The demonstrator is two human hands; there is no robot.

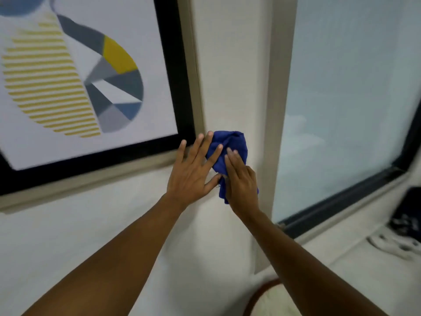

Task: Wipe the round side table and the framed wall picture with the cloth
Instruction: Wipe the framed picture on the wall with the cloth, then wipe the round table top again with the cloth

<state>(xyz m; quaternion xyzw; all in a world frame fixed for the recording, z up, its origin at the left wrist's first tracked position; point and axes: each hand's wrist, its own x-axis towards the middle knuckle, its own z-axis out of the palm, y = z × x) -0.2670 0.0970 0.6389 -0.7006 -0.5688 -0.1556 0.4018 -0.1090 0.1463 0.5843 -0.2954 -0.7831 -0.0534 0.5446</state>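
Head: cloth (pixel 230 144) under both hands (pixel 214 172)

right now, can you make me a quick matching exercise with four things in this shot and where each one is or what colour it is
Things:
1. cloth
2. picture frame
3. window
4. round side table

Descriptions:
A. black, at upper left
B. bottom edge, only its curved rim showing
C. blue, bunched under both hands
D. frosted, at right

Pairs: 1-C, 2-A, 3-D, 4-B
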